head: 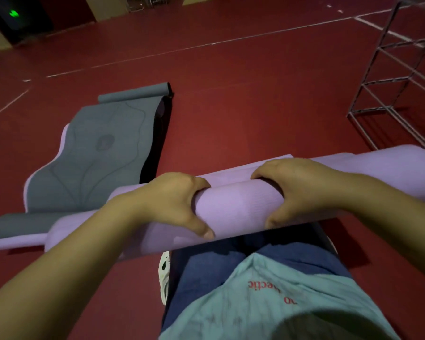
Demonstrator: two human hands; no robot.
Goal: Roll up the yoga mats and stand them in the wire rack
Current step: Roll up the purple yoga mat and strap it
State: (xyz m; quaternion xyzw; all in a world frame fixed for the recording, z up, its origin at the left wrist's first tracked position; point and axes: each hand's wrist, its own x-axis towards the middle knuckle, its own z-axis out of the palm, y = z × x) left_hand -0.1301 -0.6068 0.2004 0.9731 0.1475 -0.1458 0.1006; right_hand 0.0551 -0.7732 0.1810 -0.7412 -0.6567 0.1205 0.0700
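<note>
Left hand and right hand each gripped the purple mat, fingers curled over its roll, thumbs underneath. Roll lay across the knees just above the red floor, loose flap on its far side. Step judged: finishing the roll. Next: tighten, upend, carry to wire rack at right. Grey mat lay mostly unrolled.

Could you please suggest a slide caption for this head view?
Both hands, left and right, grip a lilac yoga mat roll; grey mat unrolled, wire rack empty.
</note>
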